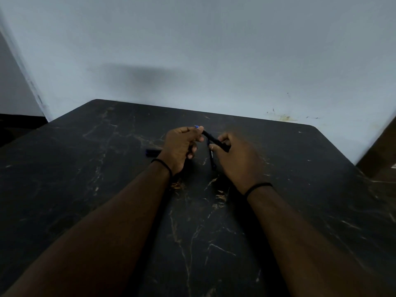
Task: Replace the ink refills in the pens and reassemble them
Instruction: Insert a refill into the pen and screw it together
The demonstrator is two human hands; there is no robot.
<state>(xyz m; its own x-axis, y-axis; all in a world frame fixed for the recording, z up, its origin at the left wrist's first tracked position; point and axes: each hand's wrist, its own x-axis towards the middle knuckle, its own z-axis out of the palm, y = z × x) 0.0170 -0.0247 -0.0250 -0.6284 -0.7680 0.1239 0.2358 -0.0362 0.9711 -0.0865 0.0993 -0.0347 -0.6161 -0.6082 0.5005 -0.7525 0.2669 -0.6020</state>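
Both hands hold one black pen (215,142) above the dark marbled desk (107,189). Left hand (182,144) pinches its blue-tipped end with curled fingers (198,130); right hand (233,159) curls around the other end. A second pen (212,157) lies on the desk beneath them, and a dark cap (152,152) lies just left of the left wrist.

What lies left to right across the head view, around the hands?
Cap on the table → left hand → held pen → right hand.
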